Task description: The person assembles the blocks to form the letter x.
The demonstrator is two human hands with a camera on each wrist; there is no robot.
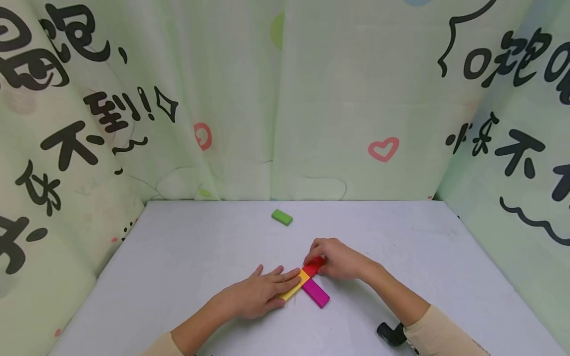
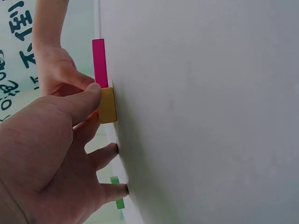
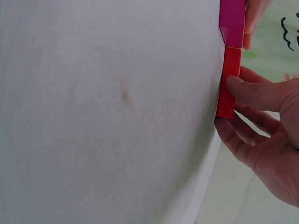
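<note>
Three flat rectangular blocks lie together on the white table (image 1: 213, 232). My left hand (image 1: 257, 295) holds the yellow block (image 1: 291, 293), its thumb along the near side and its index and middle fingers across the top. The other left fingers spread onto the table. With thumb and fingers, my right hand (image 1: 340, 258) grips the red block (image 1: 313, 266), which lies in line with the yellow one, end to end. From the side of that line, near the joint, a magenta block (image 1: 317, 294) points toward the near right. In the right wrist view, the red block (image 3: 228, 95) shows between thumb and fingers.
A green block (image 1: 282, 217) lies alone near the table's back edge. Printed pale green curtains (image 1: 320, 99) stand behind and on both sides. A black object (image 1: 391, 334) sits by the right sleeve.
</note>
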